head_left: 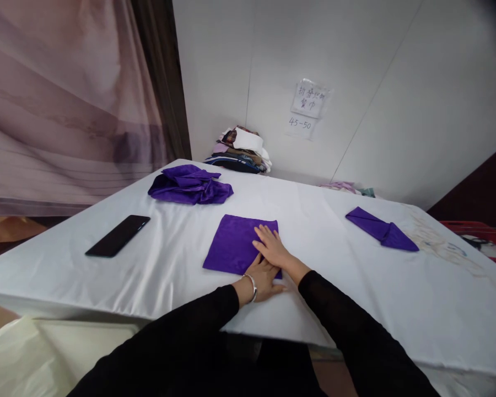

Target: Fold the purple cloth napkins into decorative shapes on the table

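Observation:
A purple cloth napkin [231,242], folded into a flat square, lies on the white-covered table in front of me. My left hand [263,279], with a silver bracelet at the wrist, rests flat on its lower right corner, fingers spread. Just above, my right hand [271,246] presses flat on the napkin's right side, fingers stretched out toward the upper left. The two hands touch or slightly overlap. To the right lies another purple napkin [366,223], folded into a long shape with a pointed end.
Crumpled purple cloths [190,186] lie in a heap at the back left. A black phone [119,236] is on the left of the white tablecloth [169,275]. Behind the table's far edge sits a stack of folded clothes [242,149]; a handwritten paper sign [310,99] hangs on the wall.

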Tool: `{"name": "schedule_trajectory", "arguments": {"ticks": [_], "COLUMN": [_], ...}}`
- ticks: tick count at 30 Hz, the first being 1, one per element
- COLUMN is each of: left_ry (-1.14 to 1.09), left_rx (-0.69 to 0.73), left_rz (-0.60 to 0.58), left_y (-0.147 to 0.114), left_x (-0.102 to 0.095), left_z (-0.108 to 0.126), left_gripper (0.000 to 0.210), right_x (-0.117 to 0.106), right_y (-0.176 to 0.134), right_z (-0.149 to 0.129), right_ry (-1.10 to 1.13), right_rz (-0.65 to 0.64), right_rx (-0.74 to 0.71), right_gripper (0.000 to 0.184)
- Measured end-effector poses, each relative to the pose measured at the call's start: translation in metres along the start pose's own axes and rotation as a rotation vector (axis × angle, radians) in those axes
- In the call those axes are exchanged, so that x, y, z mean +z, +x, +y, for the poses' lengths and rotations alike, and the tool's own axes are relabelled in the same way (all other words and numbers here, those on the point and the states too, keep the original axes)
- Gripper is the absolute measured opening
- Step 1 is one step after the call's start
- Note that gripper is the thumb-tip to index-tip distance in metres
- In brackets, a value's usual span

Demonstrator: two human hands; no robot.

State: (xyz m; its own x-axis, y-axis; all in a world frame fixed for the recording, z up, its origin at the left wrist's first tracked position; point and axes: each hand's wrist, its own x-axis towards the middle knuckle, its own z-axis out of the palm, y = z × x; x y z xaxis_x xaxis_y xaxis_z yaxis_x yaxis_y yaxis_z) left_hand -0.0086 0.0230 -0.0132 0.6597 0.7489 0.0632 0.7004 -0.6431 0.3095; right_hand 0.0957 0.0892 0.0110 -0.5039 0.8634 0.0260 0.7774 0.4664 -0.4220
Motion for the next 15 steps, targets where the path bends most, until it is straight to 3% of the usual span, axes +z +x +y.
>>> {"name": "schedule_trajectory", "arguments": {"ticks": [4,10,15], "left_ry": [-0.022,-0.042,-0.059], "left_rx": [-0.002,0.019,0.017], "left_rz": [0.004,-0.036,-0.041], "left_y": [-0.005,-0.004,-0.006], "left_x": [0.0,0.0,-0.002], "left_z": [0.001,-0.001,-0.001], "left_gripper": [0.079,0.084,0.084], "right_x": [0.001,0.002,0.0], "right_y": [0.012,0.039,0.063], "right_z": [0.013,0.044,0.059], "right_ry": [-0.054,-0.198,-0.241], "right_rz": [-0.151,-0.089,-0.088], "right_rx": [-0.119,-0.112,-0.021], "right_gripper": [0.065,0.065,0.073]}}
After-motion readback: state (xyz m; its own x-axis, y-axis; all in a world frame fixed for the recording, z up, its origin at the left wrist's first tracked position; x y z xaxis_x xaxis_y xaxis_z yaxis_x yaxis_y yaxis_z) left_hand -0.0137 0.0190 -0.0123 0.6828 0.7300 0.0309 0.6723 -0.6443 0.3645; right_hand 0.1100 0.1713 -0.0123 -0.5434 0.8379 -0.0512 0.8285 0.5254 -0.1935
